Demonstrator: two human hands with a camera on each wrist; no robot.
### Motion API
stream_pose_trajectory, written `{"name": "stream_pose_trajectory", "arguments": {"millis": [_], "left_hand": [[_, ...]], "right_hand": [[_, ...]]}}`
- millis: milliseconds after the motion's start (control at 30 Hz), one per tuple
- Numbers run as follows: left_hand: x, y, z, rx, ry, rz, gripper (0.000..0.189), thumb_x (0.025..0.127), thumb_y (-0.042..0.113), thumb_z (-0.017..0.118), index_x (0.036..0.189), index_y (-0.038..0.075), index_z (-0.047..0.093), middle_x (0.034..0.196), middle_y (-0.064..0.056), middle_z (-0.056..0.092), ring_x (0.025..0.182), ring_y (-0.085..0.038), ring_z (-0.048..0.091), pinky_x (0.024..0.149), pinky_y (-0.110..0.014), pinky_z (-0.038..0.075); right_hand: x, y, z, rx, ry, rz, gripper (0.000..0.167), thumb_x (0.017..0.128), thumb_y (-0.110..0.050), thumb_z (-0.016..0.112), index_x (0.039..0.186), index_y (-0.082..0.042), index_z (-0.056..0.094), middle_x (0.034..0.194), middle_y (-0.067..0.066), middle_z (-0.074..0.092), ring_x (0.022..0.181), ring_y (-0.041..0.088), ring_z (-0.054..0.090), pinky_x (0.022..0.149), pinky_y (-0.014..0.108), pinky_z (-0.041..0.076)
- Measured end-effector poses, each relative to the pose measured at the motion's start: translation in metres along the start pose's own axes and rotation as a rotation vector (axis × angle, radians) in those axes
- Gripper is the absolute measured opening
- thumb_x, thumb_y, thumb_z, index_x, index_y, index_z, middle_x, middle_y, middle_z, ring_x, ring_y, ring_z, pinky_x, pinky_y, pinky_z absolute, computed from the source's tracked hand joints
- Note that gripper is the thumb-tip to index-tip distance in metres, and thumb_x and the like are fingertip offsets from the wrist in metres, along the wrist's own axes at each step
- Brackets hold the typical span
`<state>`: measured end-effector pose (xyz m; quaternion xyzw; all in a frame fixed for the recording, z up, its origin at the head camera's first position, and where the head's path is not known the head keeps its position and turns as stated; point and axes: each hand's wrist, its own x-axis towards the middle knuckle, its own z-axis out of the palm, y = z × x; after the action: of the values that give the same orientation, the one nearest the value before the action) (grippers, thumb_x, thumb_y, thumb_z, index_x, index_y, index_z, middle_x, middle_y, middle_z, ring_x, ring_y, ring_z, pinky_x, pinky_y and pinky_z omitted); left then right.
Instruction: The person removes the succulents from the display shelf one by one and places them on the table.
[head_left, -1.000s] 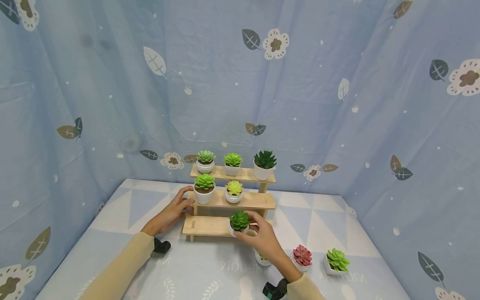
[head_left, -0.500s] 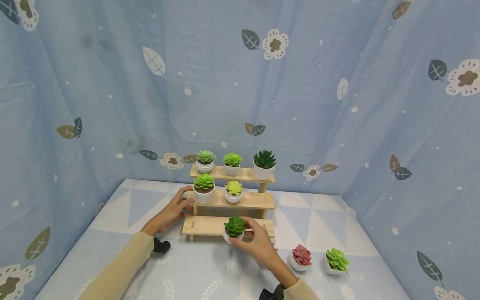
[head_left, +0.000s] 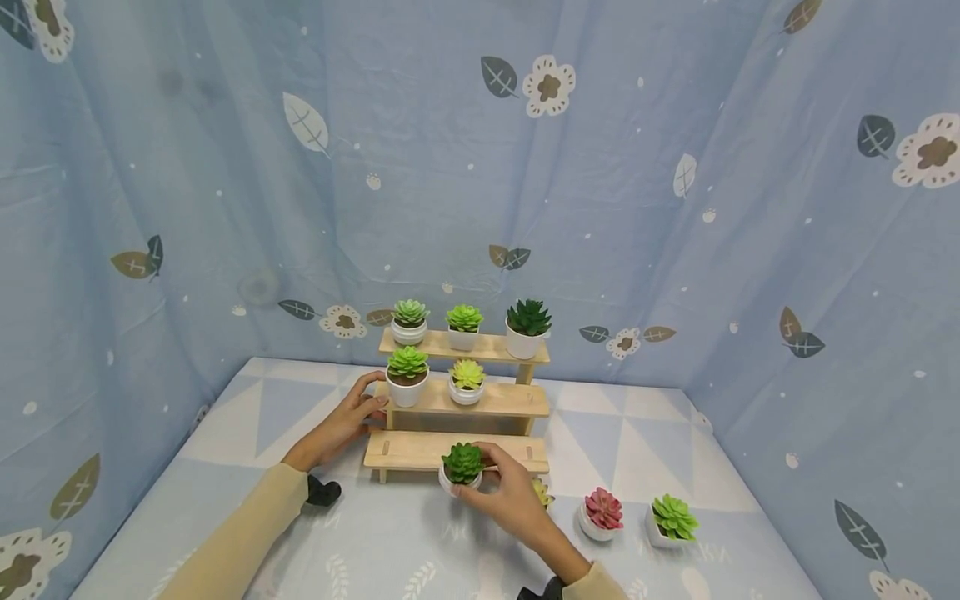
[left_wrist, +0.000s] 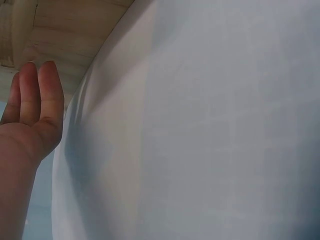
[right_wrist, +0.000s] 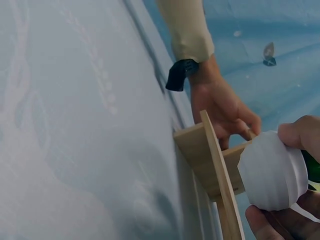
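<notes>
My right hand (head_left: 513, 493) pinches the white ridged pot of a dark green artificial succulent (head_left: 462, 463), thumb on the near side. It hangs upright in front of the lowest shelf of a three-tier wooden plant stand (head_left: 416, 447). The right wrist view shows the white pot (right_wrist: 272, 172) held between thumb and fingers. My left hand (head_left: 343, 427) holds the left end of the middle shelf, close to a bright green succulent (head_left: 407, 367). Beside that one sits a yellow-green succulent (head_left: 467, 379). In the left wrist view, several fingers (left_wrist: 49, 95) reach up to the wood's underside.
Along the top shelf stand a pale green succulent (head_left: 409, 317), a green one (head_left: 464, 321) and a dark green one (head_left: 528, 325). On the cloth at right are a red succulent (head_left: 602, 510) and a bright green one (head_left: 672, 521). My right hand partly hides a yellowish plant (head_left: 542, 493).
My right hand has drawn the dark green succulent left and toward me, from over the bottom shelf to its front edge. The left hand has stayed at the stand.
</notes>
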<state>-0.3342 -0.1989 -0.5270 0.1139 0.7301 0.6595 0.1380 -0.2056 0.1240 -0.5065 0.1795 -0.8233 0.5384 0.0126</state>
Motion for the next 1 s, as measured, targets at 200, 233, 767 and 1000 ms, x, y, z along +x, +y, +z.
{"name": "stream_pose_trajectory", "arguments": {"millis": [200, 233, 767, 1000], "left_hand": [[0.000, 0.001, 0.000, -0.014, -0.006, -0.001, 0.058, 0.106, 0.046, 0.056, 0.153, 0.033, 0.025, 0.130, -0.021, 0.044, 0.113, -0.038, 0.053, 0.092, -0.044, 0.049], [0.000, 0.001, -0.001, -0.015, -0.006, -0.002, 0.057, 0.106, 0.045, 0.056, 0.153, 0.033, 0.025, 0.130, -0.021, 0.044, 0.113, -0.038, 0.053, 0.092, -0.044, 0.049], [0.001, 0.001, -0.001, 0.004, 0.000, 0.005, 0.060, 0.106, 0.047, 0.055, 0.154, 0.032, 0.023, 0.131, -0.022, 0.044, 0.117, -0.042, 0.051, 0.091, -0.044, 0.049], [0.001, 0.000, -0.001, 0.007, 0.000, 0.008, 0.060, 0.107, 0.047, 0.055, 0.155, 0.032, 0.023, 0.131, -0.023, 0.044, 0.116, -0.041, 0.052, 0.090, -0.045, 0.049]], "right_hand": [[-0.003, 0.004, 0.005, 0.039, -0.023, 0.009, 0.063, 0.085, -0.034, 0.087, 0.138, -0.013, 0.059, 0.119, -0.001, 0.065, 0.111, 0.015, 0.064, 0.095, 0.029, 0.053], [-0.003, 0.004, 0.006, 0.040, -0.029, 0.008, 0.063, 0.086, -0.033, 0.087, 0.138, -0.012, 0.059, 0.120, 0.000, 0.065, 0.111, 0.015, 0.065, 0.094, 0.028, 0.054], [-0.009, 0.013, 0.016, 0.000, -0.035, 0.003, 0.061, 0.086, -0.035, 0.086, 0.136, -0.012, 0.060, 0.118, -0.001, 0.066, 0.108, 0.014, 0.065, 0.090, 0.026, 0.055], [-0.013, 0.018, 0.022, -0.016, -0.028, 0.026, 0.061, 0.086, -0.036, 0.086, 0.135, -0.010, 0.060, 0.118, -0.001, 0.066, 0.108, 0.015, 0.064, 0.090, 0.027, 0.055]]}}
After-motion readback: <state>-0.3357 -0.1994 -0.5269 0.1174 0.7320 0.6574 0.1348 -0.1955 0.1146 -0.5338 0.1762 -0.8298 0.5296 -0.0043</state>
